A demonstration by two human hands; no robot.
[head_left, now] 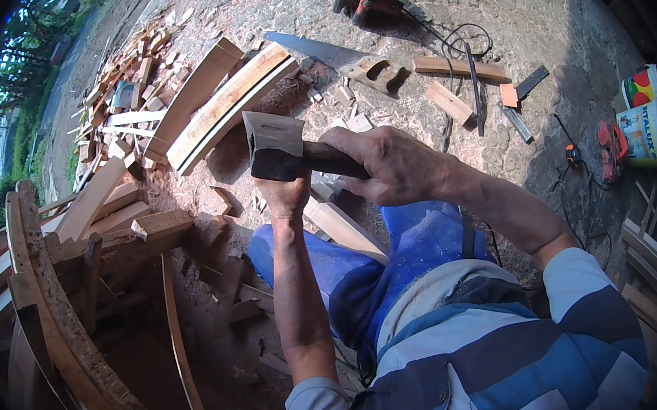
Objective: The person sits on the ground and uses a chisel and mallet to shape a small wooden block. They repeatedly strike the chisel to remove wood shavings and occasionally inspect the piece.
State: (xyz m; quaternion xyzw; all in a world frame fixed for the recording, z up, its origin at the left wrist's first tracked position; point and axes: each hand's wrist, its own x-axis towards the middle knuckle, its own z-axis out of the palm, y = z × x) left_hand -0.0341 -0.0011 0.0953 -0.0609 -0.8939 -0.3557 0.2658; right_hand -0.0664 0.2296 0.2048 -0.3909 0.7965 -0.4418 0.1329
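Note:
My right hand [392, 163] is closed round the dark handle of a hatchet [276, 135]. The hatchet's broad grey head is raised in front of me, its handle running rightward into my fist. My left hand [288, 197] is just below the head, which covers most of its fingers; whether it grips anything is hidden. A pale wooden board [344, 227] slants between my knees, its upper end close to my hands and partly covered by them.
Ahead lie curved timbers [228, 108], a handsaw [338, 58] and a corded power tool [364, 0]. Offcuts [146, 72] are heaped at the far left. A curved wooden frame [62, 310] stands near left. Buckets [644, 135] and a red tool [612, 150] are at the right.

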